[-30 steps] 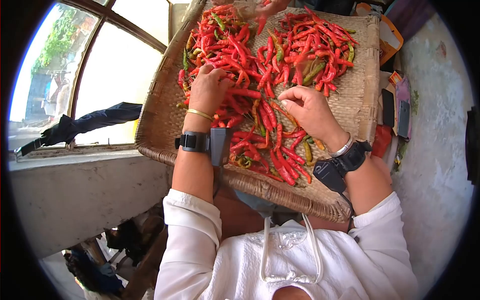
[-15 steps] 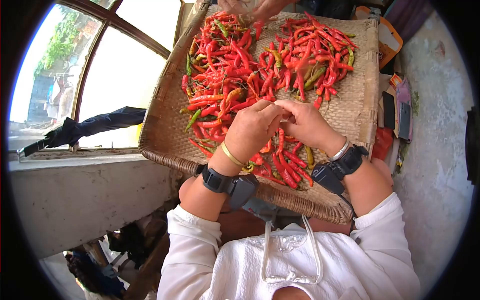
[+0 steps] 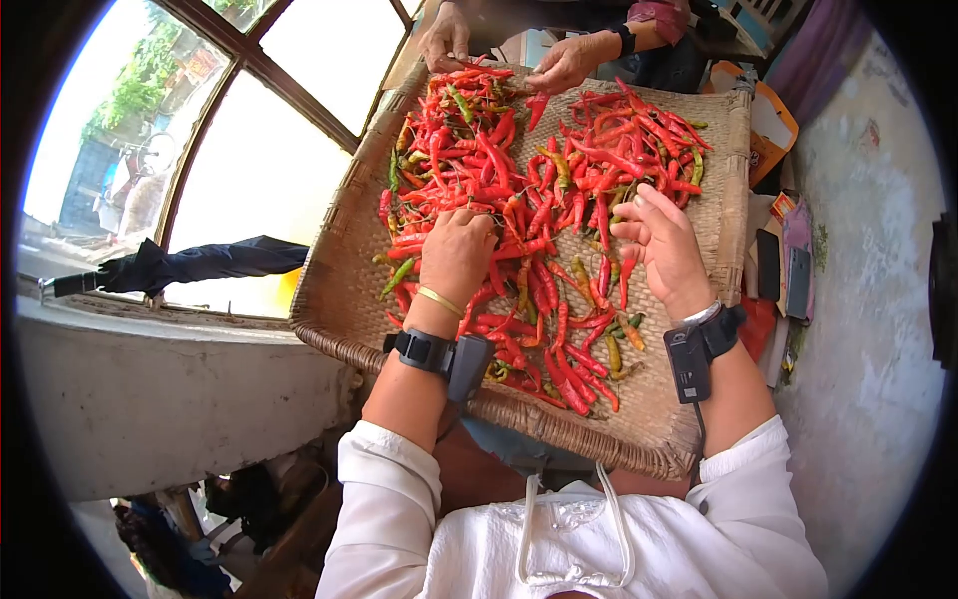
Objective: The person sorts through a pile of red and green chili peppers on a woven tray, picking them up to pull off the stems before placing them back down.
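Red chili peppers [image 3: 479, 165], with a few green and yellowish ones among them, lie heaped across a woven tray [image 3: 334, 290]. On the left part of the heap is my left hand [image 3: 457, 255], its fingers curled down among the peppers; what they hold, if anything, is hidden. My right hand [image 3: 661, 245] is over the right side of the tray, beside the right-hand pile, fingers apart and nothing seen between them. Nearer to me, a looser group of peppers [image 3: 569, 369] lies by the front edge of the tray.
Across the tray, another person's two hands [image 3: 567, 62] are at the far edge of the peppers. A folded dark umbrella [image 3: 200, 268] rests at the window on the left. Phones [image 3: 799, 283] lie to the right, beside a wall [image 3: 868, 250].
My hands were together over the middle; they have parted, the left onto the left heap, the right outward with fingers opened. The other person's hands now show more fully.
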Action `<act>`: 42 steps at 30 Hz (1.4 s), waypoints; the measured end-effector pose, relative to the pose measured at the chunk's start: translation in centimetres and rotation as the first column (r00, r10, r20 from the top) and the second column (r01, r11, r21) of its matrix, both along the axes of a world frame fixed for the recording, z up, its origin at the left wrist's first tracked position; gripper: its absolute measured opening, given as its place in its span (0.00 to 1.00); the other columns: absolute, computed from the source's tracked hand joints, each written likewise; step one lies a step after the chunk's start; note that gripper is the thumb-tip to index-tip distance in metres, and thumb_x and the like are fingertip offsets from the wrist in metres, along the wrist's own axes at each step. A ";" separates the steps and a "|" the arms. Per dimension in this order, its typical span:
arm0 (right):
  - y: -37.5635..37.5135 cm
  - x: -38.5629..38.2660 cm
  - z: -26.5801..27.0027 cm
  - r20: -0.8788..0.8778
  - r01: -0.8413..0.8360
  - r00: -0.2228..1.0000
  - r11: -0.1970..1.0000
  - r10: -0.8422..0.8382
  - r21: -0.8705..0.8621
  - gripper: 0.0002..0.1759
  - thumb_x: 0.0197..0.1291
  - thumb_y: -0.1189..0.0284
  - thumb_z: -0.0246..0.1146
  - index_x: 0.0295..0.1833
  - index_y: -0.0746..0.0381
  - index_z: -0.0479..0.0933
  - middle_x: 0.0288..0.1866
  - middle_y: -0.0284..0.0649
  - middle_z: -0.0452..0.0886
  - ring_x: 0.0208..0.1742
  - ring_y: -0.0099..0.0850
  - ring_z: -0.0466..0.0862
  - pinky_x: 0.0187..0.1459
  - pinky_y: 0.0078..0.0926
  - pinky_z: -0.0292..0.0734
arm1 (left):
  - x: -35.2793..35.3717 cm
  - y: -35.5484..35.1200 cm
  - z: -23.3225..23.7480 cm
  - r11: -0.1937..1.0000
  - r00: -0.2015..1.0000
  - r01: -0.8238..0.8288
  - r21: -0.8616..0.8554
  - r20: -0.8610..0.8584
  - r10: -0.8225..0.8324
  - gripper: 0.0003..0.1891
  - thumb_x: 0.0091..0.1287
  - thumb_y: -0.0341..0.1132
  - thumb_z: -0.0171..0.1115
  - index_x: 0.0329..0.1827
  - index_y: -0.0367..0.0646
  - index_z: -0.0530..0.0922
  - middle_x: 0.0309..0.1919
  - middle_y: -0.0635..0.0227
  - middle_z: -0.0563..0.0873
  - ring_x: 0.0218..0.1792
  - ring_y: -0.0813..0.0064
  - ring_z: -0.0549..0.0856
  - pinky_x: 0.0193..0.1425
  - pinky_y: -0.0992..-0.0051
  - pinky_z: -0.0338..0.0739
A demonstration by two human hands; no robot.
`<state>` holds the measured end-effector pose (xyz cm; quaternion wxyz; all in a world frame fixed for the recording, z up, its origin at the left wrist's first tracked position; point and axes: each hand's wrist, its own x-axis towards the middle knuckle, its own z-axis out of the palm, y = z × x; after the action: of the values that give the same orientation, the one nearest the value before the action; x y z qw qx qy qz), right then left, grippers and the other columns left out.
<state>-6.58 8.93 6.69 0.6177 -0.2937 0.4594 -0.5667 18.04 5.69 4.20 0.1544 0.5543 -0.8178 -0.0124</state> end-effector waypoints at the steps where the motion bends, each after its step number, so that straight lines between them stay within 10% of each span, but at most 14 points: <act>1: 0.4 0.2 -0.5 0.025 -0.082 0.996 0.995 0.081 0.052 0.19 0.59 0.69 0.55 0.54 0.64 0.66 0.36 0.35 0.75 0.31 0.19 0.78 0.27 0.12 0.72 | -0.6 -0.2 -0.4 0.993 0.994 0.098 -0.067 0.048 -0.095 0.09 0.53 0.34 0.58 0.36 0.44 0.77 0.34 0.65 0.79 0.41 0.64 0.76 0.46 0.69 0.72; 12: 1.3 2.5 -1.4 -0.238 -0.395 0.876 0.907 0.420 0.146 0.12 0.60 0.73 0.53 0.48 0.66 0.71 0.31 0.34 0.77 0.27 0.17 0.76 0.24 0.10 0.71 | -2.0 0.3 -2.1 0.979 0.923 0.203 0.027 0.329 -0.200 0.05 0.53 0.36 0.55 0.31 0.50 0.78 0.31 0.71 0.78 0.42 0.70 0.75 0.46 0.69 0.68; 16: 1.3 2.7 -1.5 -0.349 -0.340 0.874 0.938 0.339 0.059 0.14 0.58 0.76 0.55 0.50 0.67 0.71 0.34 0.35 0.75 0.29 0.17 0.75 0.27 0.11 0.72 | -3.1 1.3 1.0 0.978 0.975 0.206 0.013 0.076 -0.206 0.07 0.54 0.37 0.59 0.32 0.46 0.78 0.27 0.69 0.80 0.34 0.67 0.79 0.41 0.68 0.71; 18: 1.2 2.6 -2.4 -0.502 -0.342 0.816 0.940 0.285 -0.022 0.17 0.56 0.78 0.56 0.52 0.68 0.69 0.36 0.34 0.74 0.32 0.19 0.74 0.35 0.14 0.72 | -3.5 2.0 1.9 0.954 0.913 0.160 0.252 -0.405 -0.046 0.09 0.53 0.34 0.61 0.36 0.42 0.78 0.27 0.63 0.82 0.28 0.63 0.80 0.33 0.69 0.74; 20: 1.2 2.8 -2.2 -0.774 -0.447 0.613 0.878 0.159 -0.173 0.18 0.56 0.78 0.56 0.54 0.68 0.69 0.37 0.31 0.74 0.35 0.20 0.74 0.43 0.17 0.71 | -3.8 2.3 2.6 0.918 0.842 0.208 0.337 -0.539 0.007 0.08 0.56 0.31 0.61 0.37 0.38 0.78 0.25 0.65 0.82 0.22 0.70 0.80 0.26 0.76 0.73; 22: 1.4 3.0 -2.7 -0.716 -0.472 0.668 0.860 0.204 -0.196 0.18 0.56 0.78 0.56 0.53 0.68 0.69 0.37 0.31 0.74 0.36 0.21 0.74 0.44 0.18 0.70 | -4.2 2.4 1.6 0.773 0.476 0.404 0.490 -0.834 0.280 0.07 0.58 0.30 0.60 0.36 0.36 0.77 0.23 0.71 0.81 0.22 0.83 0.77 0.26 0.83 0.71; 26: 1.8 2.8 -2.5 -0.468 -0.532 0.756 0.846 0.457 -0.033 0.11 0.53 0.74 0.59 0.40 0.68 0.77 0.29 0.37 0.80 0.30 0.21 0.76 0.35 0.22 0.71 | -4.2 2.5 1.7 0.705 0.570 0.398 0.586 -0.761 0.310 0.07 0.61 0.30 0.58 0.38 0.36 0.76 0.23 0.75 0.79 0.22 0.88 0.74 0.25 0.85 0.70; 32: 0.8 0.7 -1.8 -0.890 -0.667 0.124 0.701 0.439 0.253 0.13 0.44 0.66 0.61 0.30 0.66 0.77 0.22 0.49 0.75 0.26 0.33 0.78 0.30 0.32 0.71 | -3.5 1.8 1.1 0.786 0.453 0.313 0.533 -0.811 0.369 0.10 0.65 0.34 0.54 0.43 0.36 0.73 0.23 0.74 0.78 0.22 0.89 0.74 0.24 0.85 0.69; 34: -0.2 0.2 -0.8 -0.836 -0.619 0.129 0.702 0.534 0.352 0.12 0.54 0.69 0.58 0.39 0.68 0.76 0.24 0.36 0.77 0.26 0.23 0.77 0.27 0.21 0.71 | -3.4 1.8 1.2 0.743 0.418 0.330 0.583 -0.795 0.439 0.11 0.67 0.35 0.51 0.47 0.39 0.72 0.23 0.77 0.76 0.18 0.91 0.69 0.21 0.90 0.64; 36: -0.6 0.0 -0.7 -0.333 -0.143 0.935 0.989 0.123 -0.036 0.16 0.58 0.66 0.56 0.48 0.67 0.73 0.29 0.36 0.77 0.28 0.21 0.78 0.26 0.14 0.72 | -3.7 2.3 1.9 0.726 0.400 0.364 0.583 -0.802 0.444 0.11 0.67 0.34 0.50 0.46 0.38 0.73 0.23 0.76 0.76 0.20 0.89 0.71 0.23 0.88 0.66; 40: -0.5 -0.1 -0.3 -0.226 -0.042 0.973 0.999 0.041 0.002 0.20 0.61 0.65 0.55 0.53 0.67 0.69 0.34 0.36 0.76 0.28 0.18 0.77 0.26 0.09 0.72 | -4.6 3.0 1.4 0.655 0.358 0.457 0.602 -0.798 0.485 0.11 0.67 0.33 0.49 0.47 0.37 0.73 0.24 0.76 0.77 0.23 0.88 0.73 0.27 0.86 0.70; 42: 0.0 0.5 -0.8 -0.236 -0.340 0.905 0.935 0.355 0.104 0.18 0.61 0.66 0.55 0.50 0.67 0.70 0.32 0.35 0.77 0.27 0.17 0.77 0.25 0.11 0.72 | -4.8 3.3 0.7 0.652 0.318 0.494 0.574 -0.818 0.479 0.10 0.67 0.32 0.50 0.46 0.37 0.74 0.26 0.76 0.77 0.24 0.88 0.73 0.28 0.86 0.70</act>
<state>-6.07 8.94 5.93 0.6542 -0.4213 0.4910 -0.3919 13.28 8.99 4.93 0.3539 0.4387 -0.4774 -0.6741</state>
